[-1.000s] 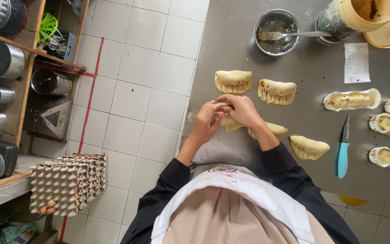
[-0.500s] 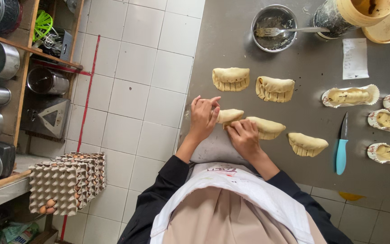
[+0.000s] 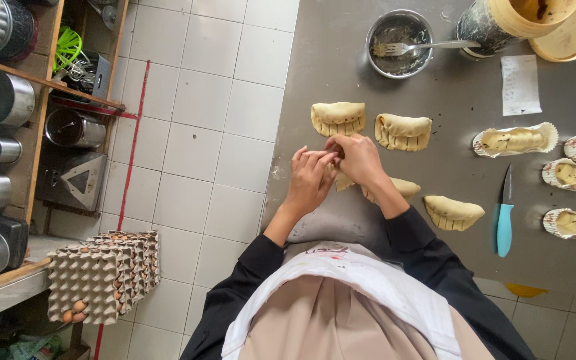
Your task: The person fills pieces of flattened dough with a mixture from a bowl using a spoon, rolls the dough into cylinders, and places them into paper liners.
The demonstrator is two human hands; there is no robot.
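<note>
Currently: Both Hands on Pastry

Left hand (image 3: 311, 177) and right hand (image 3: 358, 159) meet fingertip to fingertip, pinching a pale folded dough pastry (image 3: 343, 181) between them, mostly hidden beneath. Two crimped half-moon pastries (image 3: 338, 118) lie just beyond the right hand.

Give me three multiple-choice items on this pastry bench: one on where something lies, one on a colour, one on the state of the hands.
1. Where does the fork lie?
A. In the round metal bowl
B. Beside the knife
C. On the floor tiles

2. What colour is the handle of the knife?
A. Red
B. Light blue
C. Black

3. What are the left hand and right hand doing?
A. Resting apart on the table
B. Meeting over a piece of dough
C. Holding the knife

Answers: 1 A, its tines sit inside the bowl; 2 B, the handle is light blue under a dark blade; 3 B, the fingertips meet above the pale dough.
</note>
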